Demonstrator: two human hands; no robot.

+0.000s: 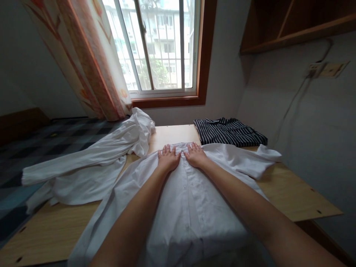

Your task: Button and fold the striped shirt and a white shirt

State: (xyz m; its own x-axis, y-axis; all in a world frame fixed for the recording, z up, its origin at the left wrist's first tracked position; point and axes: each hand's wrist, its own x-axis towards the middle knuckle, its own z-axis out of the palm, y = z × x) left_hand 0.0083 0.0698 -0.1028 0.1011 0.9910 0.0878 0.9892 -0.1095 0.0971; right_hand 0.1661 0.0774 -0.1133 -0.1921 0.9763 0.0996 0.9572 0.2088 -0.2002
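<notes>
White buttoned shirt [172, 207], probably light, soft and crease-prone, lies under flat-spread left hand [168, 158] and right hand [195, 155], best gripped at shoulders [222, 152] outside them.

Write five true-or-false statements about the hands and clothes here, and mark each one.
1. The left hand and right hand rest palm-down on a white button-front cloth shirt. True.
2. A folded black cloth garment with white stripes lies beyond the shirt's right-side sleeve. True.
3. The right hand is pressing on the striped garment. False: it is on the white shirt.
4. A crumpled white long-sleeved cloth garment lies to the left of the shirt. True.
5. The crumpled garment and the striped garment lie on the same side of the hands. False: crumpled left, striped right.
</notes>
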